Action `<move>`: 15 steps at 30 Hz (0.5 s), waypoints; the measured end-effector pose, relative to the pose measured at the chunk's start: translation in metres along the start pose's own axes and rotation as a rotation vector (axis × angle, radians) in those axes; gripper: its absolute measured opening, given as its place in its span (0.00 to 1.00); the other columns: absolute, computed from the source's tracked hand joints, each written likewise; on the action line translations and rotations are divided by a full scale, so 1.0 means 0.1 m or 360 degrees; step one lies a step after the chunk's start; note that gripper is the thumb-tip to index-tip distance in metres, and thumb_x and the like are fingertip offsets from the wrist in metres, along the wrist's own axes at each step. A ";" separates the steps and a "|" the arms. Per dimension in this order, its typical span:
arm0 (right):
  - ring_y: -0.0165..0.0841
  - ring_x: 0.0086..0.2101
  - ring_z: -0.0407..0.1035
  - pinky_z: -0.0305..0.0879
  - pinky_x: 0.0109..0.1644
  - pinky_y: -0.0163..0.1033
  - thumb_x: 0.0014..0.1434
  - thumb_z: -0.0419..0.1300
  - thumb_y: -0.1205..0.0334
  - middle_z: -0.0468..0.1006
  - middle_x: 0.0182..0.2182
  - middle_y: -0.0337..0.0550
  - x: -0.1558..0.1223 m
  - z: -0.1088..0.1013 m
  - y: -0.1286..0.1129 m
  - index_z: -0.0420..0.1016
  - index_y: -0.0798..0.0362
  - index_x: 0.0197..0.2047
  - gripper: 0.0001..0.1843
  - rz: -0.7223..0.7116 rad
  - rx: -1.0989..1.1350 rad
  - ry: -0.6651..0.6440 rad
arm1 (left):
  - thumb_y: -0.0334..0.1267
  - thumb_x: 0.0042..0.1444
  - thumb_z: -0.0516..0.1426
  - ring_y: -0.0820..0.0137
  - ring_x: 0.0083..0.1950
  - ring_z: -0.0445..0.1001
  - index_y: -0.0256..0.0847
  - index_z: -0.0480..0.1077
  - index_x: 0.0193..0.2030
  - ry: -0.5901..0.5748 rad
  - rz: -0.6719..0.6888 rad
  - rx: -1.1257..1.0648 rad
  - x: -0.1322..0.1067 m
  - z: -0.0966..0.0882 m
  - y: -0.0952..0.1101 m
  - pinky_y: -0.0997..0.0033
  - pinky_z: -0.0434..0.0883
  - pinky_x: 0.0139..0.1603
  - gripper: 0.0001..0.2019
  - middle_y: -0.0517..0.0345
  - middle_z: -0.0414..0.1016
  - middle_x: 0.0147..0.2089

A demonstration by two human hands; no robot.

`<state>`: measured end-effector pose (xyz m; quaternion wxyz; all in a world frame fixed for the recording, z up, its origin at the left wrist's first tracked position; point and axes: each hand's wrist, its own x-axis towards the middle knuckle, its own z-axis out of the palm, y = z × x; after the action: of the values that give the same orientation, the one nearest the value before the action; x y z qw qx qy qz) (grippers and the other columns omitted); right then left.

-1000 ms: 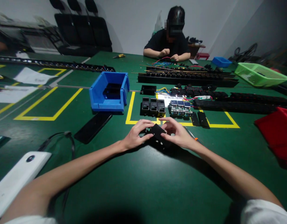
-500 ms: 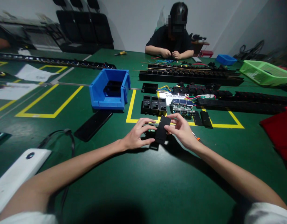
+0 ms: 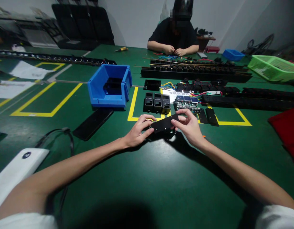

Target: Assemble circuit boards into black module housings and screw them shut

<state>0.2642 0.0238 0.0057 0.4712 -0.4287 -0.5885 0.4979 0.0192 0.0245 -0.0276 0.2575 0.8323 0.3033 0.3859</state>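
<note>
A flat black rectangular cover plate is held just above the green table, tilted up toward the right. My left hand pinches its left end between thumb and fingers. My right hand grips its right end the same way. What lies under the plate is mostly hidden; a bit of green shows near its lower right. Beyond my hands stand three black module housings in a row. To their right are several green circuit boards. Two more black plates lie beside the boards.
A blue bin holding black parts stands left of the housings, with a black phone before it. A white power bank with a cable lies at left. Black strips stretch across the back. A co-worker sits opposite.
The black plate has turned from nearly upright to lying crosswise. My left hand has closed on its left end; before, its fingers were apart beside it.
</note>
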 end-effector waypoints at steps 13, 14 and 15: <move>0.36 0.36 0.74 0.71 0.40 0.43 0.58 0.65 0.56 0.78 0.37 0.41 -0.10 0.01 0.04 0.74 0.48 0.42 0.10 -0.0451 -0.0609 -0.0108 | 0.39 0.64 0.53 0.62 0.57 0.65 0.40 0.68 0.46 0.0110 0.0029 0.0043 -0.01 0.01 0.01 0.55 0.67 0.61 0.08 0.47 0.64 0.53; 0.36 0.36 0.74 0.71 0.41 0.43 0.58 0.65 0.56 0.79 0.36 0.41 -0.10 0.01 0.04 0.74 0.48 0.42 0.09 -0.0494 -0.0642 -0.0116 | 0.40 0.63 0.55 0.61 0.58 0.65 0.40 0.69 0.47 0.0089 0.0041 0.0044 0.00 0.01 0.01 0.54 0.67 0.60 0.09 0.47 0.64 0.54; 0.36 0.35 0.74 0.71 0.41 0.43 0.59 0.64 0.57 0.79 0.36 0.42 -0.11 0.02 0.05 0.74 0.49 0.42 0.09 -0.0533 -0.0673 -0.0127 | 0.40 0.61 0.57 0.60 0.58 0.65 0.40 0.70 0.47 0.0071 0.0049 0.0046 0.00 0.01 0.01 0.53 0.67 0.61 0.10 0.46 0.64 0.55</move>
<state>0.2642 0.0138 -0.0005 0.4233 -0.3943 -0.7602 0.2957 0.0204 0.0238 -0.0274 0.2327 0.8318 0.3015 0.4038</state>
